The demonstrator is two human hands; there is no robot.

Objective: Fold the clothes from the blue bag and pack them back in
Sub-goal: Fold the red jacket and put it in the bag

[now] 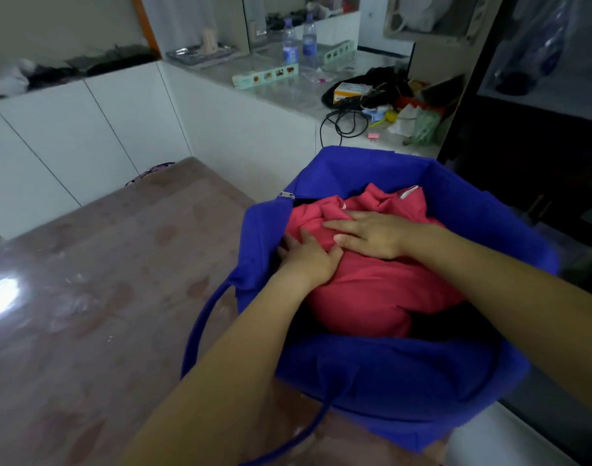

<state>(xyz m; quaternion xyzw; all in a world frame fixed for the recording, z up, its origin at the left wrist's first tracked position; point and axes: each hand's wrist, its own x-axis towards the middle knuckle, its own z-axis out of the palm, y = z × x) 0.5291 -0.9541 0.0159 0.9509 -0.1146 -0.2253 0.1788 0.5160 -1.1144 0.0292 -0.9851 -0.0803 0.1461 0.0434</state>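
1. The blue bag (pixel 388 381) is seen standing open on the right part of the brown table (pixel 86 297), with one strap (pixel 200 331) hanging over its left side.
2. A red garment (pixel 372 297) is bundled inside the bag and fills most of the opening; dark fabric (pixel 439 324) is glimpsed beneath it.
3. The left hand (pixel 308 257) is laid with spread, nearly straight fingers on the garment's left edge, beside the bag wall; nothing is gripped.
4. The right hand (pixel 372 233) is pressed flat on top of the garment, fingers extended, just beyond the left hand.
5. Two water bottles (pixel 289 45) are seen on the ledge behind.
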